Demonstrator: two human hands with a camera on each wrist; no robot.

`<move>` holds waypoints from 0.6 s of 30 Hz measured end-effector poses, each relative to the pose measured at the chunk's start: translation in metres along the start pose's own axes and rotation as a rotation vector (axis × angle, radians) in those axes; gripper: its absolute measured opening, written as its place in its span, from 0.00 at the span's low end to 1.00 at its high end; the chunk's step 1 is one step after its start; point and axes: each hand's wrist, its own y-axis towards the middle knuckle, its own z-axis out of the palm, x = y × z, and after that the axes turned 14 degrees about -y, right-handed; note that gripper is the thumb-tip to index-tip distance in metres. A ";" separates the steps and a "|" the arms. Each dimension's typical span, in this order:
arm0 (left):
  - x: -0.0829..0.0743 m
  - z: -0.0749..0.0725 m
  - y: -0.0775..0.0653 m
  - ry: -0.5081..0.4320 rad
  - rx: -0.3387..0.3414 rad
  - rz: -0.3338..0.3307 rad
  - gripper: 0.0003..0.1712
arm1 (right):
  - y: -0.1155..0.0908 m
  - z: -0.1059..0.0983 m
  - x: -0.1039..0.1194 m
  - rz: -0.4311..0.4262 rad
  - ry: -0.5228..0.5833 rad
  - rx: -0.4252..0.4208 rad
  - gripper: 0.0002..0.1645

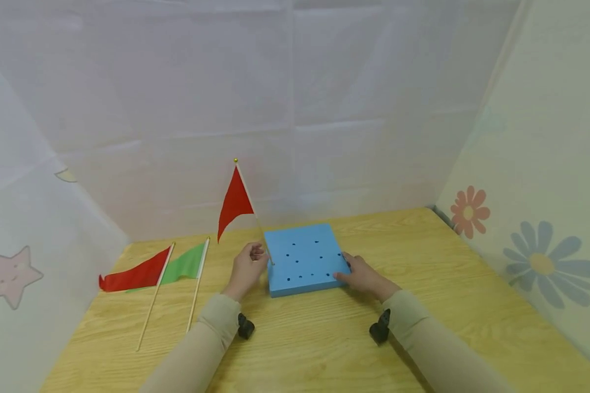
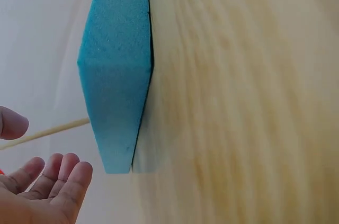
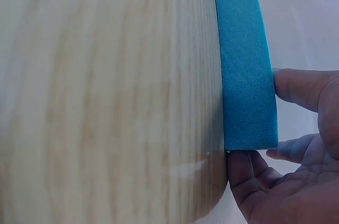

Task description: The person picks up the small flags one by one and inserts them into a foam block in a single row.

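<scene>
A blue foam block (image 1: 305,265) dotted with small holes lies flat on the table. In its left part stands a red pennant flag (image 1: 236,197) on a thin stick, leaning left, with a gold ball on top. My left hand (image 1: 246,268) is beside the stick; in the left wrist view its thumb and fingers (image 2: 77,179) are spread apart with the stick (image 2: 58,127) passing between them, not pinched. My right hand (image 1: 365,274) holds the block's right edge, thumb on the top face and fingers against the side, as the right wrist view shows.
Left of my left arm, another red flag (image 1: 140,272) and a green flag (image 1: 186,265) lie on the wooden table (image 1: 295,338), the red cloth overlapping the green. White cloth walls (image 1: 295,109) close off the back and sides; the right one has printed flowers.
</scene>
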 end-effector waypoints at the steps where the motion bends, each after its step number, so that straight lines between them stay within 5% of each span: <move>1: 0.000 -0.001 -0.001 -0.005 0.002 -0.005 0.23 | 0.000 0.000 0.000 0.003 0.003 0.001 0.46; 18: -0.013 -0.031 -0.023 -0.034 -0.010 -0.068 0.23 | 0.001 -0.002 -0.002 0.009 -0.023 0.010 0.47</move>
